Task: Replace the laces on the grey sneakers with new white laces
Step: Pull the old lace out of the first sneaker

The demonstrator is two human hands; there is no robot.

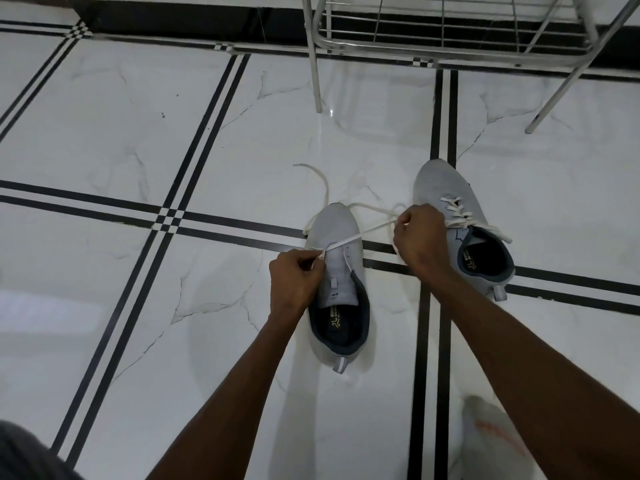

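Pinching a white lace (360,236) at each end of a taut stretch, both hands work over the near sneaker (337,271), which stands on the white marble floor (104,133) with its long axis running away from the person, toe pointing toward the far wall and heel tab nearest the camera. The left hand (294,278) has its fingers curled round the lace at the shoe's left eyelets; the right hand (417,237) grips the lace higher and to the right, fingers clenched on it. A loose tail of lace curls on the floor beyond the toe. The second sneaker (457,223), already carrying white lacing, stands just to the right, also toe-away but angled slightly leftward, across a black double stripe in the tiles. A metal rack (443,36) stands at the far edge of the floor.
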